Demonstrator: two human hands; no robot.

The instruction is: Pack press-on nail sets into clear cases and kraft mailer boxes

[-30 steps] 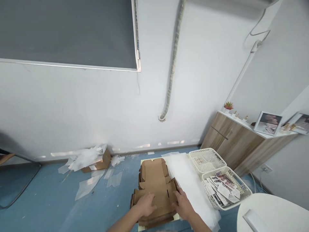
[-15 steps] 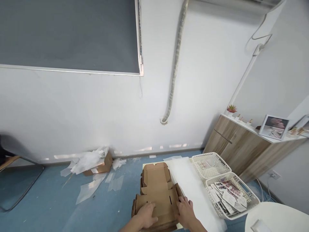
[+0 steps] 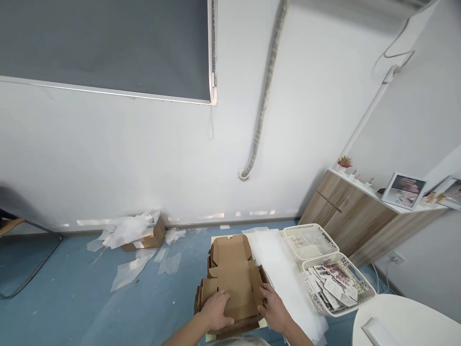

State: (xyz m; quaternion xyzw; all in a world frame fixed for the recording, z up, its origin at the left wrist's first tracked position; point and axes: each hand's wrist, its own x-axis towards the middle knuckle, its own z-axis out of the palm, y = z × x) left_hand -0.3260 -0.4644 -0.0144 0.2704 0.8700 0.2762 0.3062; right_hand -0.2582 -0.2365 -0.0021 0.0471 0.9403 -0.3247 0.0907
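Note:
A flattened brown cardboard box (image 3: 236, 281) lies on top of a stack of similar flat boxes, its flaps and slots showing. My left hand (image 3: 216, 310) rests on its near left part, thumb apart from the fingers. At the right side flap (image 3: 256, 282) is my right hand (image 3: 272, 307), fingers bent over the flap's outer edge and thumb on the near side. Beneath the boxes, the edge of a pale yellow surface shows. White sheets (image 3: 277, 264) of thin packing material lie directly right of the stack.
Two white plastic baskets stand at the right, one with clear packets (image 3: 306, 240), one with printed cards (image 3: 334, 283). A round white table (image 3: 396, 322) is near right. A wooden cabinet (image 3: 345, 216) stands behind. A carton (image 3: 154, 238) with white scraps sits on the blue floor.
My right hand has shifted slightly away from the box's middle, and the right side flap now shows more of its light face. My left hand stays on the left part. The view has shifted slightly.

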